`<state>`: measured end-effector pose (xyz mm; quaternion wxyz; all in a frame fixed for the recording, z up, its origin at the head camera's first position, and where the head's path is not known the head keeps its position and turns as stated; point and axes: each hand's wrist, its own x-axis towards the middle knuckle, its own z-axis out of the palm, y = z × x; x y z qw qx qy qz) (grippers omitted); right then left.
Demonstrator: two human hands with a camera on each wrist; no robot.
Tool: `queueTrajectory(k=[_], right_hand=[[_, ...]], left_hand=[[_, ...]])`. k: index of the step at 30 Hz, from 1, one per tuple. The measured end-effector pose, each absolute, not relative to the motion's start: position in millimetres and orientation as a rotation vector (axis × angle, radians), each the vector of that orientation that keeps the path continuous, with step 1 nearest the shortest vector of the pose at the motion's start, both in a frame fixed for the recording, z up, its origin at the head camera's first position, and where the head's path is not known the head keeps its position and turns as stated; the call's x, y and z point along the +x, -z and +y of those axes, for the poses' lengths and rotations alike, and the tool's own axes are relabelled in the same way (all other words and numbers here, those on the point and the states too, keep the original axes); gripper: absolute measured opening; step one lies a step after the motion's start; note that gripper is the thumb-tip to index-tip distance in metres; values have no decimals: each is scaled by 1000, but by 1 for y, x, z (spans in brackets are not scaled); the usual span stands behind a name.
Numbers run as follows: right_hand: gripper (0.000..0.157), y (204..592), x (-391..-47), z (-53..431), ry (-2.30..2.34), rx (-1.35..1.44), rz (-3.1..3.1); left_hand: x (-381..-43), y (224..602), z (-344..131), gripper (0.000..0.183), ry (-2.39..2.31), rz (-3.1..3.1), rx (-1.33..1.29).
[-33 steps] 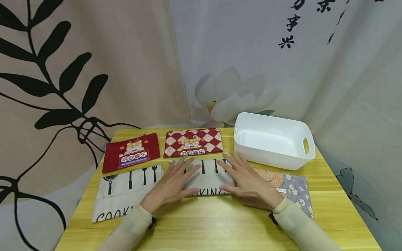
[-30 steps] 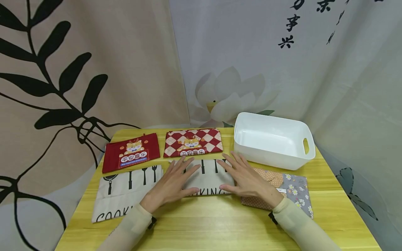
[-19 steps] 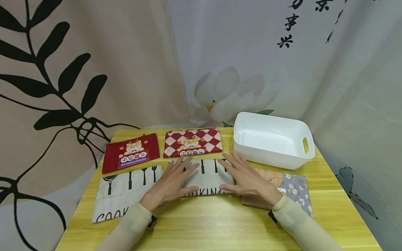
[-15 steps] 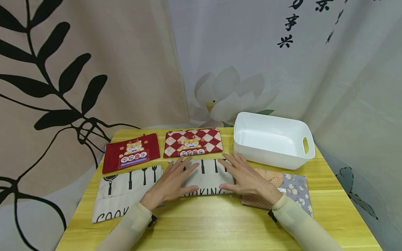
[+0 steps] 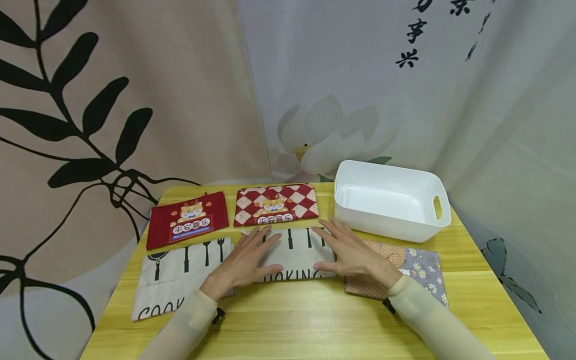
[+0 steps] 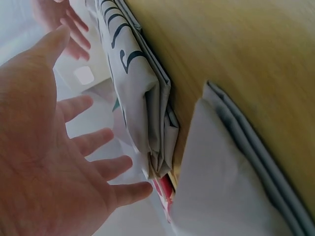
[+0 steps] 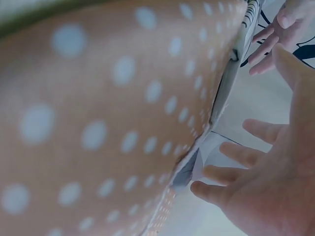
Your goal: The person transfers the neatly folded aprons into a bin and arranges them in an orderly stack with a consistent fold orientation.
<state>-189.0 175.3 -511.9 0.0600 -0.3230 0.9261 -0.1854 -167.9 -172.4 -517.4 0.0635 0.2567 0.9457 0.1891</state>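
In the head view my left hand (image 5: pixel 243 262) is spread, fingers apart, over the left edge of a folded white cloth (image 5: pixel 297 255) with black utensils and lettering. The left wrist view shows that palm clear of the white cloth (image 6: pixel 133 93). Opposite it, my right hand (image 5: pixel 353 252) spreads over the cloth's right edge. Neither hand grips anything. A similar folded white cloth (image 5: pixel 177 280) lies to the left, partly behind my left hand. Under my right wrist is a folded cloth (image 5: pixel 423 272) with brown dots and grey daisies; its dotted side (image 7: pixel 98 108) fills much of the right wrist view.
Farther back on the yellow wooden table (image 5: pixel 288 320) lie a folded red cloth (image 5: pixel 157 230) and a red-and-cream checked one (image 5: pixel 306 202). A white plastic bin (image 5: pixel 382 220) with handle holes stands at the back right. Printed curtains (image 5: pixel 189 100) hang behind the table.
My left hand has drifted very slightly left, uncovering a little more lettering. My right hand and the cloths keep their places; the head view has shifted a touch.
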Motion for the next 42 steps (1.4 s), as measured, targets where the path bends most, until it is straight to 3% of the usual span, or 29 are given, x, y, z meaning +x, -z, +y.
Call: queueTrajectory(k=[42], right_hand=[[101, 509, -208, 169, 598, -780, 2622]], left_hand=[[-182, 522, -195, 94, -704, 2724, 545]])
